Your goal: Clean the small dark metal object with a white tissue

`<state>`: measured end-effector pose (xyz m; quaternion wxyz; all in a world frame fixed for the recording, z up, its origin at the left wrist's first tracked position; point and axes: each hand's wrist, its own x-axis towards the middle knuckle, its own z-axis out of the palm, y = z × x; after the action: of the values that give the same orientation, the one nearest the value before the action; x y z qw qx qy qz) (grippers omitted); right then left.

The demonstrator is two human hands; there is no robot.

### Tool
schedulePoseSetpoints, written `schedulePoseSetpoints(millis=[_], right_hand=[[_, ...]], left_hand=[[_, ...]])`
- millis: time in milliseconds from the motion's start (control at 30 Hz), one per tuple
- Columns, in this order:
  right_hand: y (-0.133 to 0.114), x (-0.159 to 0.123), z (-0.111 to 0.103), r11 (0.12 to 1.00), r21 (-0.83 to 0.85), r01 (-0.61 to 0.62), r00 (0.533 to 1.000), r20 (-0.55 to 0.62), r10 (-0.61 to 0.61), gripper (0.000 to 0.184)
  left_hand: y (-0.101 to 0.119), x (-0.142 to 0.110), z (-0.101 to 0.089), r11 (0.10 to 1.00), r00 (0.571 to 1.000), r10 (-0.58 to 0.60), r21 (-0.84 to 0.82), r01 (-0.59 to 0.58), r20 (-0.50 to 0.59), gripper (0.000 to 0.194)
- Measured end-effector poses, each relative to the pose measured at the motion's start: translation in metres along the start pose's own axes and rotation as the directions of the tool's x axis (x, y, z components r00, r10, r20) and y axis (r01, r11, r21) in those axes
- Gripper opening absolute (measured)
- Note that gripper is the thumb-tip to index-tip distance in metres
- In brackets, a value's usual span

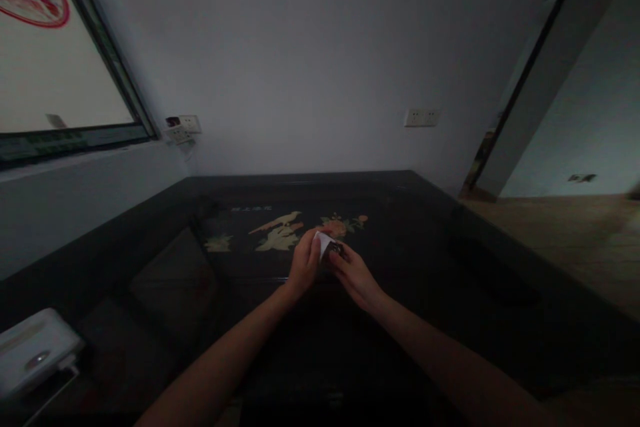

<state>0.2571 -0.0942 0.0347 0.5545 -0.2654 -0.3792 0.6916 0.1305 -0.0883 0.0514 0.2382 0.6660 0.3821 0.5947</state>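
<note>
1. Left hand (303, 259): fingers curled, gripping a small white item (323, 240); material cannot be determined.
2. Right hand (354, 275): thumb and fingers closed on a small dark item (333, 250) with pale markings; identity cannot be determined.
3. Position of items: held together between both hands, above the dark table (400, 340), near its middle. Whether the two are joined cannot be told.
4. Table surface: bears a bird picture (281, 230) and a flower picture (340, 223), the latter partly behind the hands.
5. Lower left: white device (37, 350) with a cable (53, 395), well apart from the hands.
6. Wall beyond table: double socket (423, 118).
</note>
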Motion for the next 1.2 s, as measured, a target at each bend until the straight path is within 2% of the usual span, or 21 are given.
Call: schedulePoseSetpoints(millis=[67, 100, 200, 267, 300, 333, 400, 467, 567, 667, 733, 800, 933, 1000, 1067, 1133, 1200], right_hand=[[0.000, 0.002, -0.002, 1.000, 0.002, -0.004, 1.000, -0.015, 0.004, 0.046], [0.000, 0.003, -0.003, 1.000, 0.003, -0.010, 1.000, -0.014, 0.010, 0.046], [0.000, 0.004, -0.006, 1.000, -0.016, -0.023, 1.000, 0.000, 0.023, 0.044], [0.001, 0.004, -0.008, 0.998, -0.049, -0.024, 1.000, 0.003, 0.025, 0.044], [0.001, 0.003, -0.008, 0.997, -0.071, -0.026, 1.000, 0.001, 0.026, 0.045], [0.002, 0.003, -0.009, 0.995, -0.091, -0.030, 1.000, -0.002, 0.030, 0.046], [0.005, 0.002, -0.009, 0.992, -0.121, -0.047, 0.999, -0.017, 0.045, 0.049], [0.008, 0.002, -0.009, 0.989, -0.129, -0.071, 0.997, -0.023, 0.068, 0.050], [0.009, 0.002, -0.007, 0.989, -0.114, -0.091, 0.995, 0.023, 0.094, 0.044], [0.006, 0.001, -0.006, 0.992, -0.095, -0.087, 0.993, 0.070, 0.094, 0.037], [0.003, 0.000, -0.005, 0.993, -0.089, -0.081, 0.993, 0.082, 0.088, 0.035], [0.002, -0.001, -0.005, 0.992, -0.095, -0.082, 0.993, 0.081, 0.089, 0.035], [0.001, -0.002, -0.004, 0.991, -0.103, -0.082, 0.995, 0.051, 0.088, 0.036], [0.000, -0.002, -0.003, 0.993, -0.094, -0.066, 0.997, 0.032, 0.070, 0.035], [-0.001, -0.001, -0.002, 0.995, -0.082, -0.049, 0.998, 0.021, 0.051, 0.034], [-0.002, -0.001, -0.002, 0.997, -0.067, -0.044, 0.999, 0.015, 0.045, 0.034], [-0.003, -0.002, -0.001, 0.997, -0.060, -0.050, 0.999, 0.008, 0.051, 0.035]], left_hand=[[-0.005, 0.000, 0.004, 0.971, 0.983, -0.176, -0.169, 0.167, -0.041, 0.039], [-0.008, 0.000, 0.006, 0.931, 0.962, -0.271, -0.267, 0.250, -0.044, 0.041], [-0.019, 0.002, 0.013, 0.700, 0.843, -0.537, -0.539, 0.468, 0.034, 0.042], [-0.024, 0.003, 0.015, 0.537, 0.755, -0.648, -0.640, 0.549, 0.104, 0.040], [-0.025, 0.003, 0.016, 0.488, 0.728, -0.675, -0.665, 0.566, 0.124, 0.039], [-0.026, 0.003, 0.016, 0.471, 0.719, -0.683, -0.675, 0.567, 0.127, 0.039], [-0.025, 0.002, 0.014, 0.533, 0.754, -0.651, -0.656, 0.535, 0.086, 0.041], [-0.022, 0.001, 0.011, 0.679, 0.825, -0.565, -0.566, 0.468, 0.004, 0.044], [-0.016, -0.001, 0.007, 0.875, 0.916, -0.394, -0.334, 0.350, -0.073, 0.044], [-0.009, -0.003, 0.003, 0.979, 0.979, -0.186, -0.096, 0.177, -0.089, 0.041], [-0.006, -0.003, 0.001, 0.999, 0.997, -0.036, 0.036, 0.038, -0.063, 0.039], [-0.004, -0.003, -0.001, 0.987, 0.996, 0.093, 0.135, -0.092, 0.000, 0.037], [-0.004, 0.000, -0.003, 0.927, 0.950, 0.274, 0.223, -0.302, 0.149, 0.030], [-0.005, 0.001, -0.003, 0.929, 0.949, 0.278, 0.209, -0.305, 0.150, 0.031], [-0.007, 0.002, -0.002, 0.966, 0.978, 0.190, 0.159, -0.202, 0.089, 0.033], [-0.012, 0.002, 0.000, 0.999, 1.000, 0.019, 0.045, -0.020, 0.015, 0.037], [-0.019, 0.003, 0.003, 0.975, 0.981, -0.191, -0.121, 0.187, -0.021, 0.042]])
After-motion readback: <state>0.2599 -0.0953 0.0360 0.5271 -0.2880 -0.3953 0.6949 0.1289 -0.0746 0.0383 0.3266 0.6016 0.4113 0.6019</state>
